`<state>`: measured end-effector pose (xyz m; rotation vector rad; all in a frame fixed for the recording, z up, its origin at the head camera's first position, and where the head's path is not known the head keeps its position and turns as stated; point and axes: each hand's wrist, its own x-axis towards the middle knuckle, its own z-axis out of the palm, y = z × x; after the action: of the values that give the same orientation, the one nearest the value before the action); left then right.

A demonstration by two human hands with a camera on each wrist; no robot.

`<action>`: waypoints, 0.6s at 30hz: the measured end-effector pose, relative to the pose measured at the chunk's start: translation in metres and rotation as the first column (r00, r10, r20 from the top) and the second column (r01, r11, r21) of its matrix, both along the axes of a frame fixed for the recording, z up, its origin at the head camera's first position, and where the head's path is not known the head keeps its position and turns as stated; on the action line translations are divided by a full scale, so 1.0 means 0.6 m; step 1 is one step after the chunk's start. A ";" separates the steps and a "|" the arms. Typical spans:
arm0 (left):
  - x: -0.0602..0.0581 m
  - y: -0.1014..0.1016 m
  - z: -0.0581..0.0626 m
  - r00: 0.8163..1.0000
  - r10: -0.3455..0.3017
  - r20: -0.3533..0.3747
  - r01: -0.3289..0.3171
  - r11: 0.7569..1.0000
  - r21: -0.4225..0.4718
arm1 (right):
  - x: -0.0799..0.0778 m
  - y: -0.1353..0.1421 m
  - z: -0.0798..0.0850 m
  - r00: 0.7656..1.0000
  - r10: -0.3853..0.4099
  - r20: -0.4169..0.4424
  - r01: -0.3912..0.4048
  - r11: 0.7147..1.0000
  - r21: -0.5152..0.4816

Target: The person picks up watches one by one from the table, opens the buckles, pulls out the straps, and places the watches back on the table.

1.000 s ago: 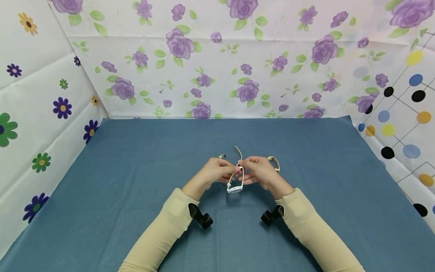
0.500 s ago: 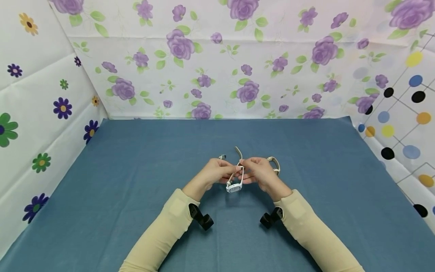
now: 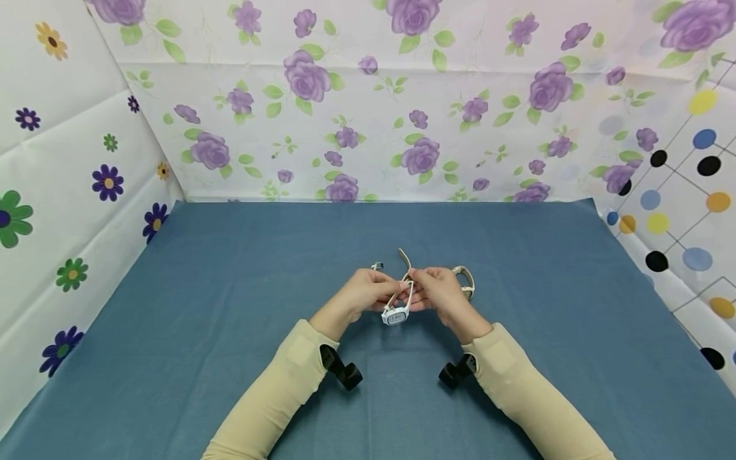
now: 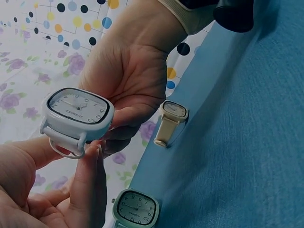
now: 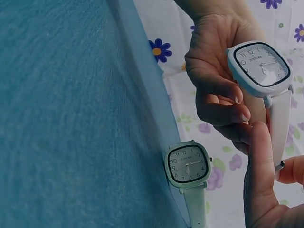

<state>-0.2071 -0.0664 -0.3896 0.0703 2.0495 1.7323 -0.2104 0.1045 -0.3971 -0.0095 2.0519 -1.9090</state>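
Observation:
A white wristwatch [image 3: 395, 315] hangs dial-end toward me between both hands, its strap bent into a loop. My left hand [image 3: 367, 291] pinches the strap near the buckle [image 5: 279, 166], which shows as a small metal glint in the right wrist view. Opposite it, my right hand [image 3: 441, 292] grips the strap between thumb and finger. The strap's free end [image 3: 404, 257] sticks up beyond the fingertips. In the left wrist view the square dial [image 4: 78, 107] faces the camera, while fingers hide where the strap ends meet.
A beige wristwatch [image 3: 467, 281] lies on the blue cloth [image 3: 230, 287] just beyond the right hand. Behind the left hand is a pale green wristwatch [image 5: 187, 164], mostly hidden in the head view. Patterned sheets [image 3: 368, 128] enclose the table's back and sides.
The white watch's dial has tipped slightly upward and shows more of its face. The right hand has shifted a little toward the left; both hands still hold the strap.

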 end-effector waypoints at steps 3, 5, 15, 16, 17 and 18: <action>0.000 0.000 -0.001 1.000 -0.001 0.000 0.001 1.000 -0.002 | 0.001 -0.001 0.000 1.000 -0.008 0.008 0.008 1.000 -0.002; 0.000 0.001 -0.002 1.000 -0.003 0.003 0.003 1.000 0.000 | 0.000 -0.001 -0.002 1.000 -0.006 0.009 0.006 1.000 0.003; -0.002 0.002 -0.005 1.000 -0.001 0.007 0.001 1.000 0.010 | 0.000 -0.003 -0.006 1.000 -0.024 0.010 0.024 1.000 -0.006; -0.002 0.002 -0.005 1.000 -0.001 0.007 0.000 1.000 0.012 | 0.000 -0.004 -0.006 1.000 -0.028 0.012 0.028 1.000 -0.010; -0.002 0.002 -0.005 1.000 0.000 0.006 0.000 1.000 0.012 | 0.000 -0.004 -0.007 1.000 -0.029 0.011 0.029 1.000 -0.010; -0.002 0.002 -0.004 1.000 0.000 0.006 0.000 1.000 0.010 | 0.000 -0.004 -0.008 0.999 -0.030 0.012 0.030 0.999 -0.012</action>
<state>-0.2083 -0.0652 -0.3922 0.0679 2.0366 1.7407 -0.2106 0.1022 -0.4019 0.0298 2.0441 -1.9348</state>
